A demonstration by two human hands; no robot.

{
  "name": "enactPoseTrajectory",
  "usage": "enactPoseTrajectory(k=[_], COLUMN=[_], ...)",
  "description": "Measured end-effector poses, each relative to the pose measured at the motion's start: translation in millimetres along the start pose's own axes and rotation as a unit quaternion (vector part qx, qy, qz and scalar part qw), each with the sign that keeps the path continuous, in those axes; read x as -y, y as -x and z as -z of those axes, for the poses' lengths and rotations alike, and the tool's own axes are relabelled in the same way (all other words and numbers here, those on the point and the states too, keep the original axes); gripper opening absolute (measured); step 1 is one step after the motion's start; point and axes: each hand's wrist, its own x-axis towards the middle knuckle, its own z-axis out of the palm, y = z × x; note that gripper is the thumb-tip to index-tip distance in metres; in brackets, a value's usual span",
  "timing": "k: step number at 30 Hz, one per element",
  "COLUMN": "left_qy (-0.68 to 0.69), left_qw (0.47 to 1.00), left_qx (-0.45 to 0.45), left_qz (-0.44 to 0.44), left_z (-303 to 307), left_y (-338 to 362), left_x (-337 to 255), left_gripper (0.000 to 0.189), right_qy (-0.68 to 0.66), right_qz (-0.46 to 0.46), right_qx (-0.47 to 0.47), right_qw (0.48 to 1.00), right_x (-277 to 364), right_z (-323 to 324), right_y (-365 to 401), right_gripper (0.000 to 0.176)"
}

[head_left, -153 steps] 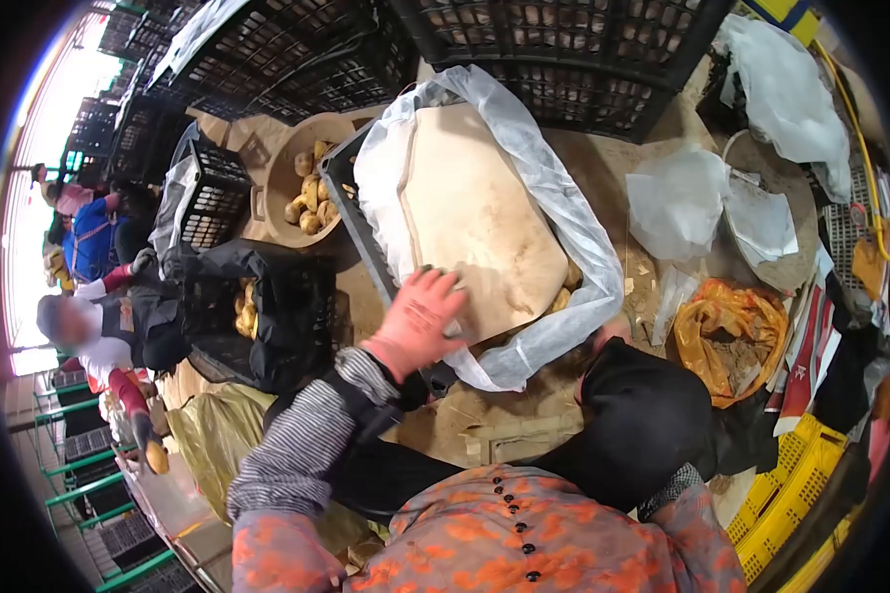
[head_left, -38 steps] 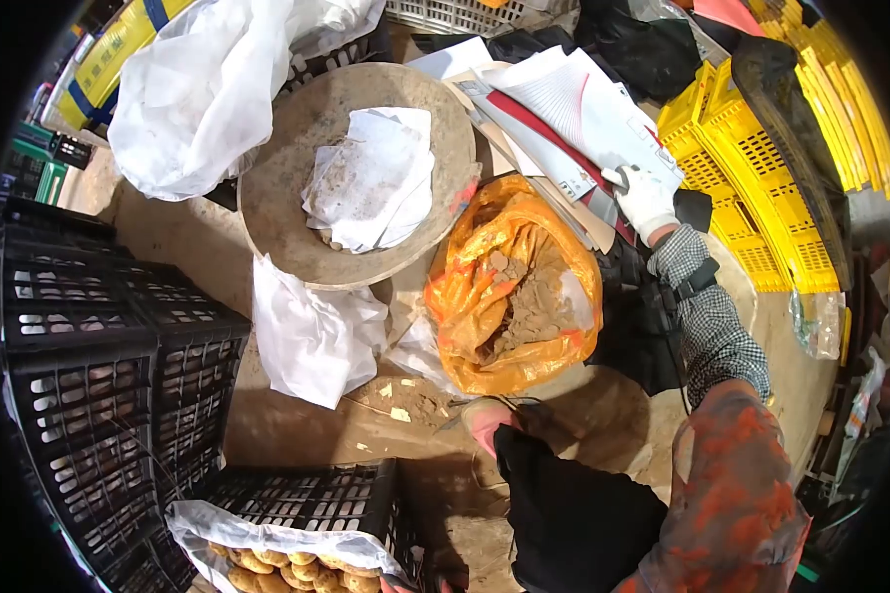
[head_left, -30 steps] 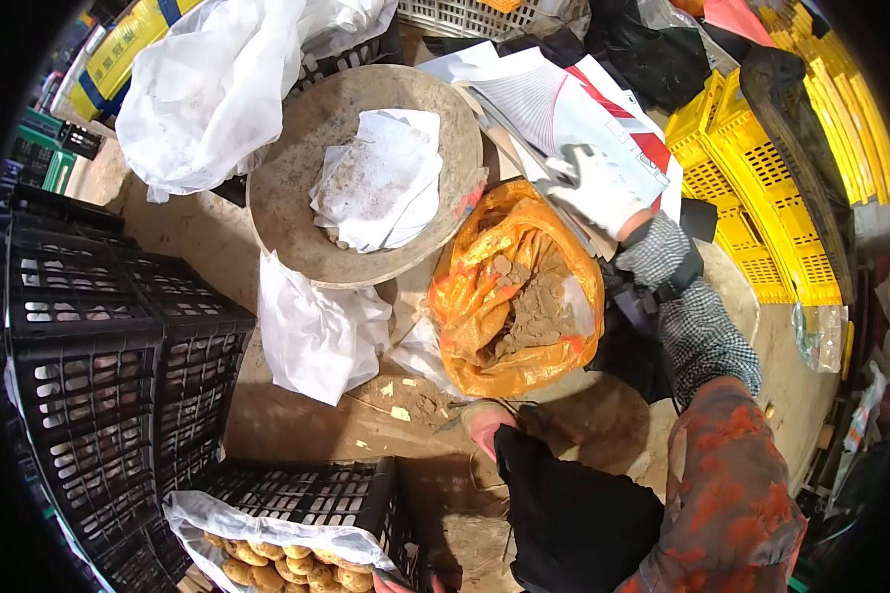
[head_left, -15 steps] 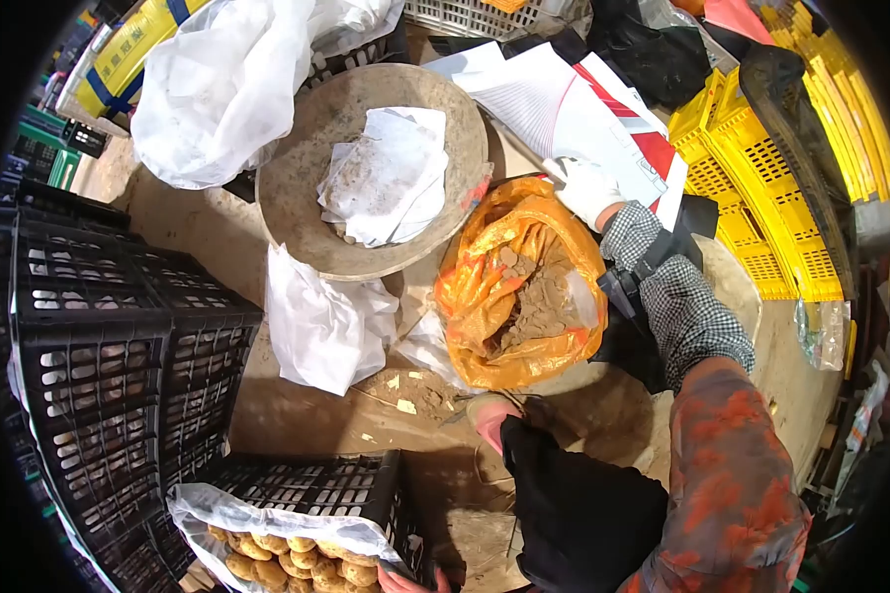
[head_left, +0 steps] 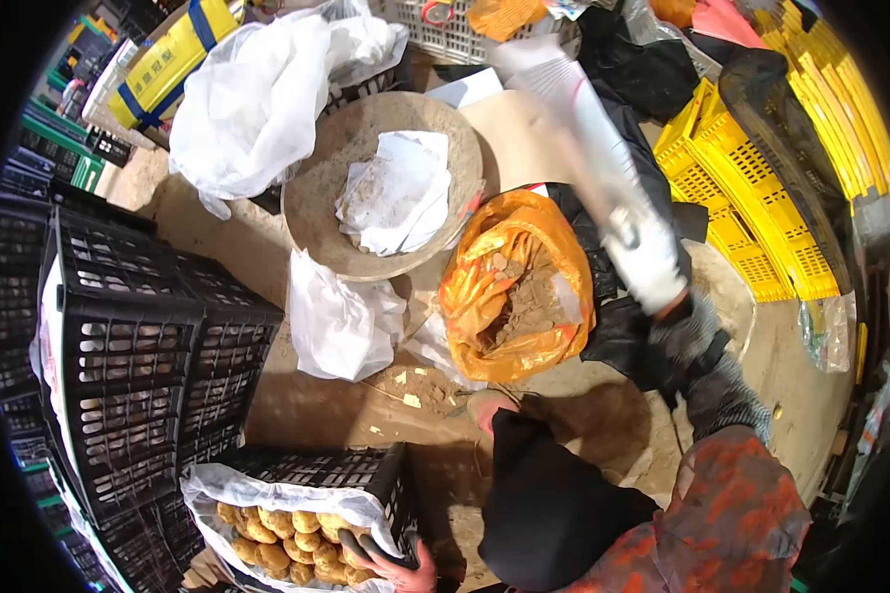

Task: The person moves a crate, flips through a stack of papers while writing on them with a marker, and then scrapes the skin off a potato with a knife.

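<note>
My right hand, in a whitish glove and blurred, grips the near end of a printed sheet, which is raised and smeared by motion. Just left of it, an open orange bag holds brown soil. At the bottom, my left hand, in a pink and dark glove, lies at the rim of a black crate. Its fingers are spread over potatoes inside a white liner.
A round basin holds soiled white papers. White plastic bags lie below it. Stacked black crates stand left, yellow crates right. My shoe is near the orange bag.
My right hand has moved down and right, lifting the printed sheet and baring brown card beneath. My left hand shows more, with its fingers over the potatoes. The whole view has shifted slightly.
</note>
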Motion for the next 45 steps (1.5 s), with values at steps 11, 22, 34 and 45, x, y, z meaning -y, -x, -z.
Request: enactPoseTrajectory(k=[11,22,34,45], left_qy=[0.347,0.586,0.683,0.229], left_qw=[0.872,0.733,0.670,0.937], left_qx=[0.303,0.288,0.235,0.218], left_qz=[-0.166,0.193,0.172,-0.148], left_z=[-144,-165,-204,-212], left_y=[-112,-124,-125,-154], left_x=[-100,-63,-18,-1], left_gripper=[0.046,0.019,0.027,0.039], right_qy=[-0.167,-0.388,-0.483,-0.542], right_qz=[0.171,-0.272,-0.382,-0.554], right_qx=[0.195,-0.064,0.215,0.149], right_qw=[0.951,0.878,0.758,0.615], right_x=[94,-40,-42,-42], right_z=[-50,-52,-78,-61], right_y=[134,82,108,206], right_gripper=[0.029,0.028,0.029,0.026])
